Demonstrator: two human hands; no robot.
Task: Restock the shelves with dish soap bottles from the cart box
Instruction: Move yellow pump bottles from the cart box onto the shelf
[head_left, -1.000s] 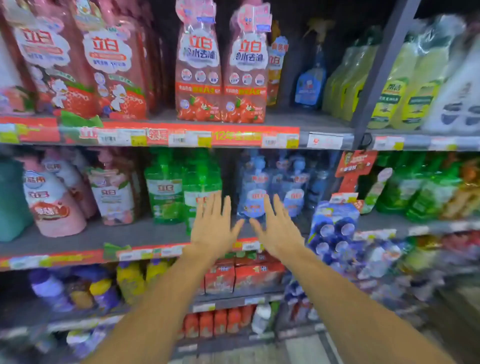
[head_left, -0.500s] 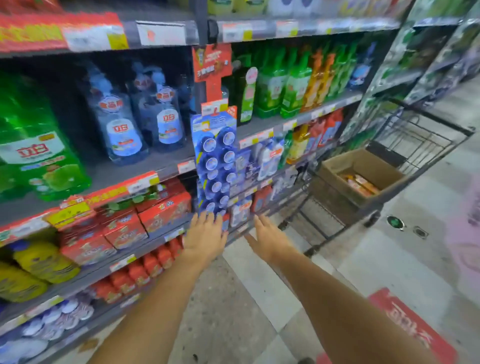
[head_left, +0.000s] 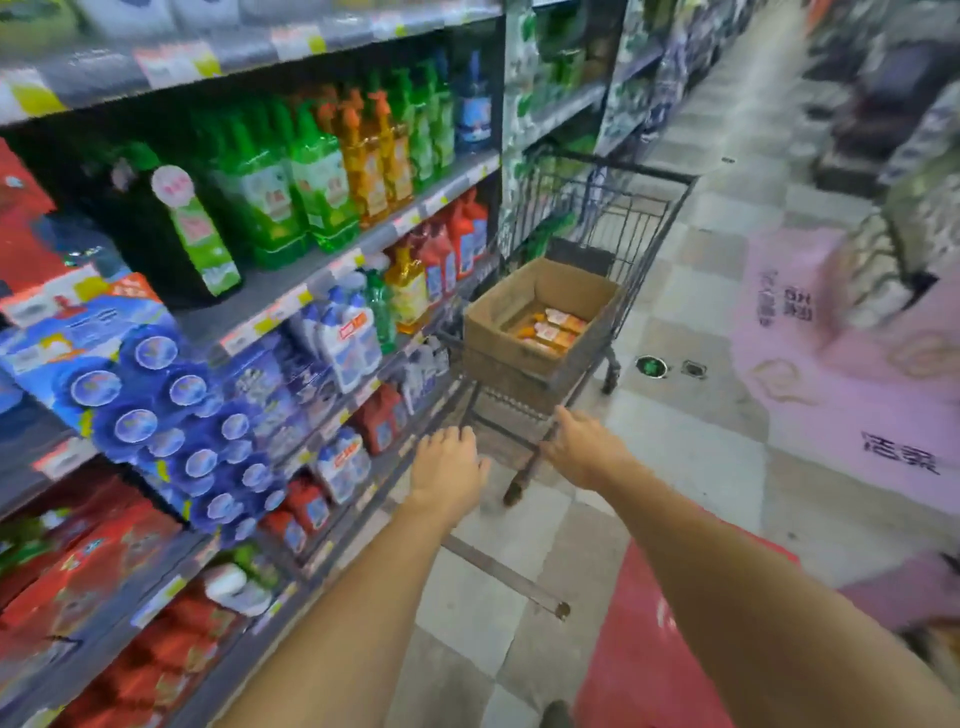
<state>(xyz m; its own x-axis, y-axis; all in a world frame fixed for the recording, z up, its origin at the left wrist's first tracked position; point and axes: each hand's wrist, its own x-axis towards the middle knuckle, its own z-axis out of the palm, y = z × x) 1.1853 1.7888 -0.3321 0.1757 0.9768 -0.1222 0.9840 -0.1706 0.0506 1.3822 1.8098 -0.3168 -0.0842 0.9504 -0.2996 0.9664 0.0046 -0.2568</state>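
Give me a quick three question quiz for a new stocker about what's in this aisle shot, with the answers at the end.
1. True or false: the cardboard box in the shopping cart is packed full to the brim.
2. Multiple choice: what colour are the bottles lying in the box? A) blue B) orange C) white
3. Fill in: neither the left hand nor the right hand holds anything; both reach forward with ____ fingers.

Key
1. False: only a few bottles lie at its bottom.
2. B, like the orange bottles standing on the shelf beside the green ones.
3. Open.
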